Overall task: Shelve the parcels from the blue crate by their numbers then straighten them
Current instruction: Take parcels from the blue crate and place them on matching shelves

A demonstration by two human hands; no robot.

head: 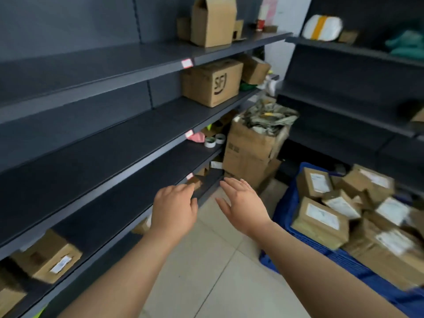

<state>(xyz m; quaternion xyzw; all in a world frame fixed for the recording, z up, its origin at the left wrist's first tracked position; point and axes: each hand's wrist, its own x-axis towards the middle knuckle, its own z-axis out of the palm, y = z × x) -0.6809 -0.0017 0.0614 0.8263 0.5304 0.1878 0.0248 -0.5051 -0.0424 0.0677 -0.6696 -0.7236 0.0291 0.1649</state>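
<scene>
Risk: tags (pixel 187 63) on the shelves (pixel 114 138) are too blurred to read, so a parcel could land on the wrong number, and the heap is loose, so pulling one may tip others. Blue crate (pixel 284 210), on the floor at right, holds the tilted, labelled parcels (pixel 321 222); the carton (pixel 247 145) behind it is stuffed with crumpled packing. Left hand (pixel 174 210) and right hand (pixel 243 203) are empty, fingers straight, apart, by the low shelf edge.

1 head view, forward-down, close beside shelving (pixel 96 143).
</scene>
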